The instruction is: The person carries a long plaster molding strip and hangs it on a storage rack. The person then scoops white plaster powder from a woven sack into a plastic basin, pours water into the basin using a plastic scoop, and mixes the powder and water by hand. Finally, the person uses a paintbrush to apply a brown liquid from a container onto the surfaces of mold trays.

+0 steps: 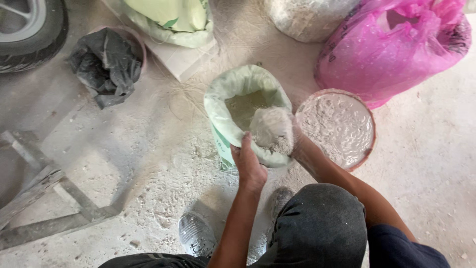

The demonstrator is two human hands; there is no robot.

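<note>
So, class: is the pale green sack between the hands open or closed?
Open. The pale green sack has its mouth rolled down, showing powder inside; the left hand grips its rim.

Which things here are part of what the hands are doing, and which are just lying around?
In use:
left hand gripping the open pale green sack
right hand, powder-covered, at the sack mouth
round basin of grey powder

Lying about:
pink plastic bag
black bag in a tub
tyre
wooden frame
</note>
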